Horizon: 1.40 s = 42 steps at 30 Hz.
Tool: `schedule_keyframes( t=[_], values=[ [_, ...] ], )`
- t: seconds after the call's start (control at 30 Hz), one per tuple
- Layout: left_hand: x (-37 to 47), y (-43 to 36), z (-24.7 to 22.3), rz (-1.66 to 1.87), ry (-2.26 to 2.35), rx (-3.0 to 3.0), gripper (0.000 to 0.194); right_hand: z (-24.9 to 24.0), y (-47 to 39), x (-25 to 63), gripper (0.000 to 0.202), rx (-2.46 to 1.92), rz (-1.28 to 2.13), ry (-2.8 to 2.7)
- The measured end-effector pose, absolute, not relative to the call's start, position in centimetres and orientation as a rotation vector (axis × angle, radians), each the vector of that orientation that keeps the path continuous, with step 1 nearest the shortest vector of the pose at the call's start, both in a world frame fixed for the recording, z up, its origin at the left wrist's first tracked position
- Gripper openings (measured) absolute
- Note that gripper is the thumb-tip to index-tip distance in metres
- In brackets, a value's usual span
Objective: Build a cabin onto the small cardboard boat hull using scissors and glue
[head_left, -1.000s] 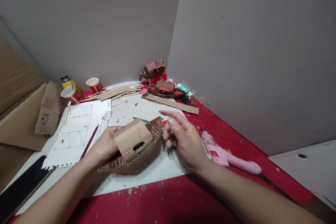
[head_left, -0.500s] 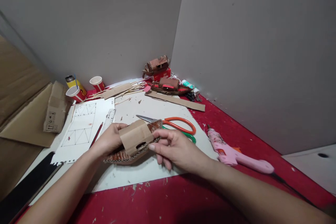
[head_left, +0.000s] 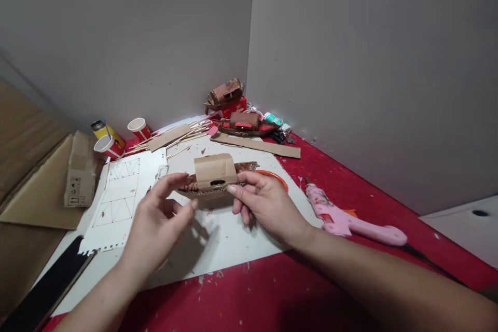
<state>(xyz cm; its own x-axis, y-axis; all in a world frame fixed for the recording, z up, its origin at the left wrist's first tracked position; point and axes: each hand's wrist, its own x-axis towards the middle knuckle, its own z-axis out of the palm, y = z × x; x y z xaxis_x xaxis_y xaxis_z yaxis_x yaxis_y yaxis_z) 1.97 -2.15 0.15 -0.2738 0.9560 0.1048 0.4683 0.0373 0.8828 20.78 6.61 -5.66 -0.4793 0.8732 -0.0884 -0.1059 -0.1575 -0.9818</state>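
Changed: my left hand [head_left: 157,220] has let go, fingers spread above the flat white sheet [head_left: 233,249] (touching or not, I cannot tell) | right hand [head_left: 268,202]: thumb and finger pinching the brown cardboard model boat [head_left: 216,171] | Boat: over the sheet, turned more broadside | Meaning: my right probably bears it alone

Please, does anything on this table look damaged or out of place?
Yes. Small pale scraps lie scattered on the red tabletop beside the flat white sheet, like uncleared litter. The white paper with black line drawings has a ragged, notched near edge, as if torn from a binding.
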Motion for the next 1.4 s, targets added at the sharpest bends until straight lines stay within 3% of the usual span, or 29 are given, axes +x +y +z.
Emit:
schedule_keyframes(
  t=[0.13,0.53,0.83,1.07,1.2,1.3,1.4],
  values=[
    [3.4,-1.6,-1.7,1.223,1.661,1.316,0.056,-5.4,6.3,20.8,0.033,-0.904,1.769,-1.381],
    [2.7,-0.9,-3.9,1.197,1.423,1.056,0.044,-6.1,6.1,20.3,0.024,-0.934,1.884,-1.498],
    [1.7,-1.2,-5.9,1.09,1.458,1.028,0.024,-6.9,6.5,19.9,0.011,-1.123,1.979,-1.622],
    [2.3,-1.6,-6.0,1.08,1.475,1.081,0.021,-6.9,6.5,20.1,0.018,-1.161,1.966,-1.651],
    [2.8,-1.7,-6.5,1.083,1.529,1.208,0.036,-6.8,6.6,20.1,0.013,-1.174,1.953,-1.654],
    [2.8,-1.4,-6.7,1.209,1.518,1.165,0.03,-6.5,6.5,20.0,0.005,-1.126,1.954,-1.68],
    [3.0,-1.4,-6.3,1.295,1.507,1.075,0.028,-6.9,5.8,20.3,0.034,-1.061,1.982,-1.713]
  ],
)
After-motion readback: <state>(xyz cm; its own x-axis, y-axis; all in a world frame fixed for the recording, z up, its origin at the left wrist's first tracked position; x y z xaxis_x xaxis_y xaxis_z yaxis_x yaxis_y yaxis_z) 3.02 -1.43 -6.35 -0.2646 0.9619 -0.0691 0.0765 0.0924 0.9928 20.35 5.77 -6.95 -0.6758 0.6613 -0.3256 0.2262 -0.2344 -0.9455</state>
